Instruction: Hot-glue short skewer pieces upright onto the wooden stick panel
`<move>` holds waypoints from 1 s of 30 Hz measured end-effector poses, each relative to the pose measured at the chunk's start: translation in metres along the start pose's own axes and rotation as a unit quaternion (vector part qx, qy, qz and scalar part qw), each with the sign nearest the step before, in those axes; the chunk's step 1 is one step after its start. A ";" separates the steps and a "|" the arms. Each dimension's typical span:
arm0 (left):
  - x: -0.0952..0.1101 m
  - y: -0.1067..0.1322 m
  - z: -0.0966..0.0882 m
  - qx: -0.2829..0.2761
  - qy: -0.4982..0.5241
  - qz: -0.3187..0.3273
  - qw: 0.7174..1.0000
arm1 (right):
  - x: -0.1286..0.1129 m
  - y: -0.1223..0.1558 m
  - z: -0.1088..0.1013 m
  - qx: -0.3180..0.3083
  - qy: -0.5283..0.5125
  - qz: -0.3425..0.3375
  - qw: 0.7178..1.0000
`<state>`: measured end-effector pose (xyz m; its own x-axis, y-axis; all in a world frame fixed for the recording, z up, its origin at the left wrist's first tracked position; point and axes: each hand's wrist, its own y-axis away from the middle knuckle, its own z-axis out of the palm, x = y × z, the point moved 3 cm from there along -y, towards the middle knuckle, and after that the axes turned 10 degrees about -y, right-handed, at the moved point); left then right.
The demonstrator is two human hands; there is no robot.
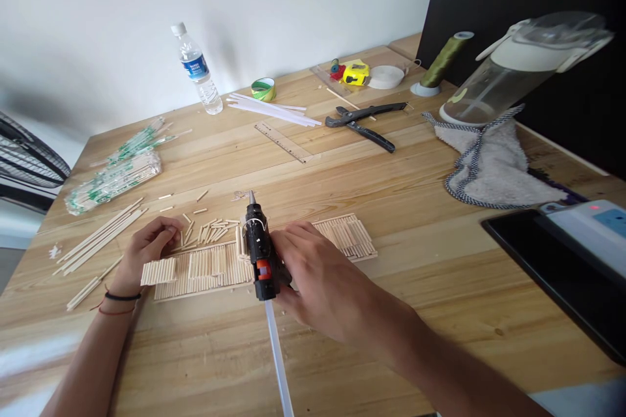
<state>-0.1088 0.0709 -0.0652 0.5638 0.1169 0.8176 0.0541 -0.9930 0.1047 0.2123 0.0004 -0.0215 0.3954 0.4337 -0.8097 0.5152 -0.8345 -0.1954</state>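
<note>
My right hand (320, 273) grips a black hot glue gun (258, 244), its nozzle pointing away from me and a glue stick (278, 358) trailing out of its back. Below the gun lies a long panel of short wooden sticks (229, 280) between thin rails, partly hidden by the gun and my hand. Small raised stick sections rest on it, one (159, 271) sticking out at the left end. My left hand (149, 247) is closed, fingers curled beside loose cut stick pieces (212, 231) behind the panel; what its fingertips hold is too small to tell.
Long sticks (102, 238) and plastic-wrapped stick bundles (117, 179) lie left. Farther back are a water bottle (198, 71), tape roll (263, 89), glue sticks (274, 109), ruler (281, 142), cutter (364, 122) and tape measure (356, 73). A cloth (493, 163), jug (508, 78) and phone (548, 273) occupy the right.
</note>
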 end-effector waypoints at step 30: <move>-0.009 -0.001 -0.001 -0.002 0.016 -0.023 1.000 | 0.000 -0.001 0.000 -0.019 -0.002 0.005 1.000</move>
<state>-0.1147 0.0712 -0.0727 0.5342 0.1623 0.8296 0.0760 -0.9866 0.1441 0.2120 0.0011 -0.0208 0.3977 0.4239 -0.8137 0.5390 -0.8256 -0.1667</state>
